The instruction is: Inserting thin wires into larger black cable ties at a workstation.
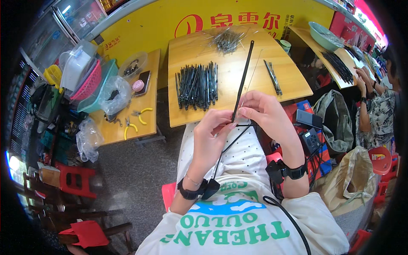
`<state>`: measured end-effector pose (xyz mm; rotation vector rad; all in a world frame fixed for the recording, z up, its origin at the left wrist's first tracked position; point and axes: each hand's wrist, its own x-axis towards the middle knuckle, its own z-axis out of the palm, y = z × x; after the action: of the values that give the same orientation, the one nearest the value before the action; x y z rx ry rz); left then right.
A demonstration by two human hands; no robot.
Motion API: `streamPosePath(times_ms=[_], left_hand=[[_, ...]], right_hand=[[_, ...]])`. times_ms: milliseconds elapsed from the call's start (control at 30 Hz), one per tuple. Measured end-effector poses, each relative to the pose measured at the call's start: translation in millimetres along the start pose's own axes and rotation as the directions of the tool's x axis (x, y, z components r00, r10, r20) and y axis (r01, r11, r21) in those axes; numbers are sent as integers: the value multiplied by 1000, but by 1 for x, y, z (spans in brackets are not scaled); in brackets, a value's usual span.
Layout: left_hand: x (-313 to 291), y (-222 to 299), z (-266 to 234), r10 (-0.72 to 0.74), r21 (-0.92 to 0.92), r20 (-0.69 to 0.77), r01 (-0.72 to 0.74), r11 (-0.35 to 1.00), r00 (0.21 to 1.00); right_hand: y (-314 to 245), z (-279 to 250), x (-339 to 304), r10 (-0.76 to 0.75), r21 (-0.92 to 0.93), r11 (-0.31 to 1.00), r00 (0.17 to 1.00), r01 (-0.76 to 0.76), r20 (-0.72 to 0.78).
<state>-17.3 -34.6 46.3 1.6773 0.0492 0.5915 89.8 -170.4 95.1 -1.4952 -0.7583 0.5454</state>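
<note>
Far left, a red stool [76, 180] stands on the floor, and above it a pink basket [87, 83] leans in a stack of plastic tubs. On to the side table [146, 102]: two pairs of yellow-handled pliers [133, 125] lie near its front edge, a round pink container [138, 86] just beside a dark phone [146, 78] behind them. Across the gap to the main table, and there's a broad bundle of dark rods [196, 87] packed side by side on the left of the top, a tangled heap of thin wires [229, 41] at the far edge.

Now the action, over the lap! The left hand [214, 122] has thumb and fingertips pinched together on the lower end of a black rod [243, 80], which slants up and away. Close against it, the right hand [261, 109] pinches too, its thumb and fingertips drawn together at the lower end of a thin wire [253, 76]; whether they press the rod as well, you cannot tell. Rightward, a few more rods [273, 77] lie apart on the tabletop, and at the far right a co-worker [374, 123] sits by another row of dark rods [338, 66].
</note>
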Motion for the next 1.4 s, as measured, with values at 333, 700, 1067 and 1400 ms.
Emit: streamPosePath(times_ms=[333, 700, 1067, 1400], left_hand=[[0, 2, 0, 2, 17, -3, -2, 1000, 1000], [1, 4, -1, 5, 17, 25, -5, 1000, 1000], [2, 3, -3, 24, 16, 39, -25, 1000, 999], [2, 1, -1, 34, -29, -20, -35, 999, 999]], right_hand=[[-1, -1, 1, 21, 40, 999, 999, -22, 37], [2, -4, 3, 56, 121, 990, 995, -66, 82], [5, -7, 5, 79, 173, 980, 991, -97, 111], [3, -10, 3, 69, 131, 988, 991, -84, 112]])
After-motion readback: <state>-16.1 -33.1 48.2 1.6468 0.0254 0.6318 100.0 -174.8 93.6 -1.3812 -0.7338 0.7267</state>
